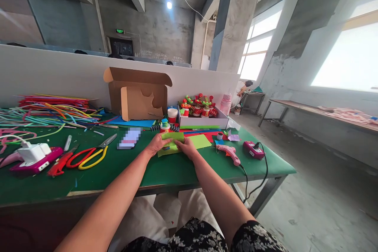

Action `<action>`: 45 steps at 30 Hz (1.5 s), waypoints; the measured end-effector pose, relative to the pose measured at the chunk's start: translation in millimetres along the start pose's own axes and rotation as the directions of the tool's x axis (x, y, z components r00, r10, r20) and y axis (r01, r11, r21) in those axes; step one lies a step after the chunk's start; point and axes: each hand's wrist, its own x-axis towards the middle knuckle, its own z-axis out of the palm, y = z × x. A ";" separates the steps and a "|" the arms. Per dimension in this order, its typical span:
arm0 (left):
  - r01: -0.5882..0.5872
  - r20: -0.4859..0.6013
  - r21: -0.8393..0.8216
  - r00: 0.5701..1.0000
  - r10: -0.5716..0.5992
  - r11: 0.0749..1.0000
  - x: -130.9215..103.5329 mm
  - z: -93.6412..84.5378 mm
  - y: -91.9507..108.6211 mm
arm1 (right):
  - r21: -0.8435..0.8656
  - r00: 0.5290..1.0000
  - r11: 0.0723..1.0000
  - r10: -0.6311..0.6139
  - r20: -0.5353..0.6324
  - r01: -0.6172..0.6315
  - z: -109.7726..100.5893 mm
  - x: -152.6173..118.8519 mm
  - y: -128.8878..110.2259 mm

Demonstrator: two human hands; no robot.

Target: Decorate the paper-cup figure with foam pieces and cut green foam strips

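Observation:
Between my two hands is a piece of light green paper [174, 137], held a little above the green table. My left hand [156, 144] pinches its left side, thumb on top. On the right side, my right hand [186, 147] grips the same paper with thumb and fingers. Just behind stands a small paper-cup figure [164, 126] with a blue and green top and dark folded strips at its sides. Another light green sheet [202, 141] lies to the right of my right hand. A pink glue gun [229, 153] rests further right.
Scissors [91, 157], a red-handled cutter [60, 163] and a power strip [38, 161] lie left, before a pile of coloured pipe cleaners [56, 110]. At the back are a cardboard box [138, 94], paper cups [172, 115] and a tray [206, 121] of finished figures. A cord hangs over the table's front right edge.

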 end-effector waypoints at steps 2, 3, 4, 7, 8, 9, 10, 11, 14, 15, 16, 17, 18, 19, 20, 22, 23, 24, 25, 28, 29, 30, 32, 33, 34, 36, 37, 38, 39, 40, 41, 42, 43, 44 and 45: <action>0.001 -0.001 0.005 1.000 -0.001 1.000 1.1 -1.2 -0.9 | -0.014 1.000 1.000 -0.010 -0.023 0.010 -1.0 1.4 1.1; 0.005 -0.003 0.012 1.000 -0.005 1.000 1.8 -2.3 -1.1 | -0.019 0.999 1.000 -0.019 -0.043 0.018 -1.8 2.2 1.1; 0.009 -0.004 0.019 1.000 -0.009 1.000 2.5 -3.5 -1.1 | -0.022 0.997 0.999 -0.030 -0.064 0.028 -2.7 2.7 0.8; 0.016 0.009 0.034 1.000 -0.016 0.999 3.1 -5.5 -0.2 | -0.023 0.992 0.998 -0.064 -0.106 0.061 -3.8 2.0 -1.6; 0.015 0.019 0.036 1.000 -0.015 0.999 2.6 -5.1 0.3 | -0.026 0.992 0.997 -0.069 -0.106 0.067 -3.4 1.0 -2.2; 0.014 0.032 0.037 0.999 -0.015 0.999 1.9 -4.2 0.7 | -0.031 0.993 0.997 -0.070 -0.099 0.067 -2.5 -0.3 -2.5; 0.015 0.048 0.039 0.999 -0.017 0.999 1.0 -2.9 1.0 | -0.040 0.993 0.997 -0.068 -0.091 0.065 -1.4 -1.5 -2.4; 0.019 0.066 0.043 0.998 -0.022 0.999 0.0 -1.3 1.2 | -0.051 0.994 0.997 -0.065 -0.087 0.061 -0.4 -2.6 -1.8; 0.043 0.118 0.068 0.992 -0.051 0.997 -2.4 2.6 1.1 | -0.087 0.991 0.995 -0.067 -0.115 0.057 0.9 -2.9 1.5; 0.050 0.128 0.079 0.990 -0.060 0.996 -2.7 3.0 1.2 | -0.100 0.988 0.993 -0.070 -0.135 0.056 0.3 -1.9 2.5; 0.054 0.132 0.088 0.989 -0.066 0.995 -2.9 2.8 1.5 | -0.113 0.985 0.992 -0.072 -0.155 0.055 -0.7 -0.4 3.3; 0.056 0.133 0.096 0.989 -0.068 0.994 -2.9 2.2 1.9 | -0.123 0.982 0.991 -0.075 -0.174 0.053 -2.0 1.4 3.7; 0.055 0.130 0.103 0.989 -0.068 0.993 -2.9 1.2 2.5 | -0.131 0.978 0.990 -0.079 -0.193 0.054 -3.2 3.2 3.7; 0.052 0.126 0.109 0.990 -0.066 0.993 -2.8 0.1 3.2 | -0.135 0.974 0.989 -0.086 -0.211 0.058 -4.4 4.8 3.4; 0.048 0.122 0.114 0.991 -0.062 0.992 -2.8 -0.9 3.9 | -0.136 0.969 0.989 -0.094 -0.228 0.064 -5.2 6.1 2.9; 0.037 0.110 0.123 0.993 -0.051 0.992 -2.8 -2.4 4.8 | -0.134 0.961 0.988 -0.110 -0.255 0.078 -6.0 7.7 1.6; 0.031 0.102 0.127 0.994 -0.044 0.991 -2.7 -2.7 4.8 | -0.133 0.957 0.988 -0.115 -0.266 0.082 -5.9 8.0 1.0; 0.024 0.094 0.130 0.995 -0.037 0.991 -2.6 -2.7 4.6 | -0.133 0.954 0.988 -0.117 -0.274 0.083 -5.8 8.1 0.7; 0.016 0.083 0.133 0.996 -0.028 0.991 -2.4 -2.6 4.1 | -0.134 0.952 0.988 -0.118 -0.284 0.083 -5.6 8.2 0.7; -0.013 0.040 0.144 0.999 0.008 0.989 -1.4 -2.1 2.0 | -0.142 0.939 0.987 -0.117 -0.324 0.074 -6.1 9.6 2.6; -0.025 0.019 0.151 1.000 0.022 0.988 -0.8 -2.4 1.4 | -0.148 0.932 0.987 -0.116 -0.344 0.068 -7.0 10.4 3.8; -0.036 -0.006 0.159 0.999 0.038 0.987 -0.3 -3.0 1.0 | -0.156 0.923 0.986 -0.115 -0.366 0.061 -8.5 11.3 5.3; -0.059 -0.076 0.182 0.994 0.074 0.982 1.2 -5.7 0.8 | -0.174 0.901 0.984 -0.106 -0.421 0.035 -13.4 13.2 8.7; -0.068 -0.121 0.196 0.988 0.093 0.978 2.1 -7.8 0.9 | -0.185 0.886 0.983 -0.100 -0.453 0.017 -16.9 14.0 10.3; -0.075 -0.171 0.214 0.979 0.113 0.974 3.0 -10.3 1.0 | -0.197 0.867 0.980 -0.095 -0.489 -0.004 -20.9 14.5 11.8; -0.073 -0.278 0.259 0.949 0.147 0.963 5.1 -15.8 0.7 | -0.224 0.818 0.973 -0.088 -0.568 -0.051 -29.8 14.7 14.0; -0.064 -0.329 0.288 0.930 0.162 0.956 6.1 -18.6 0.3 | -0.240 0.790 0.968 -0.089 -0.607 -0.075 -34.1 14.5 14.6; -0.050 -0.377 0.320 0.910 0.176 0.946 7.0 -21.1 -0.4 | -0.255 0.762 0.962 -0.093 -0.641 -0.096 -38.0 14.1 14.9; -0.034 -0.417 0.355 0.889 0.190 0.934 7.7 -23.3 -1.3 | -0.269 0.737 0.956 -0.100 -0.668 -0.115 -41.3 13.5 14.9; -0.017 -0.448 0.391 0.870 0.206 0.920 8.4 -25.0 -2.4 | -0.283 0.718 0.950 -0.107 -0.688 -0.129 -43.8 12.9 14.6; -0.001 -0.468 0.427 0.855 0.222 0.904 8.9 -26.4 -3.5 | -0.296 0.704 0.945 -0.115 -0.700 -0.139 -45.4 12.4 14.2; 0.013 -0.479 0.462 0.845 0.237 0.887 9.3 -27.5 -4.5 | -0.308 0.697 0.940 -0.125 -0.706 -0.144 -46.3 11.9 13.6; 0.026 -0.482 0.495 0.840 0.250 0.869 9.7 -28.3 -5.6 | -0.321 0.695 0.936 -0.135 -0.706 -0.145 -46.6 11.5 13.0; 0.038 -0.481 0.524 0.838 0.258 0.851 10.1 -28.9 -6.5 | -0.333 0.698 0.932 -0.145 -0.701 -0.141 -46.4 11.3 12.2; 0.051 -0.476 0.549 0.839 0.262 0.834 10.6 -29.5 -7.4 | -0.346 0.705 0.928 -0.156 -0.692 -0.135 -45.9 11.1 11.3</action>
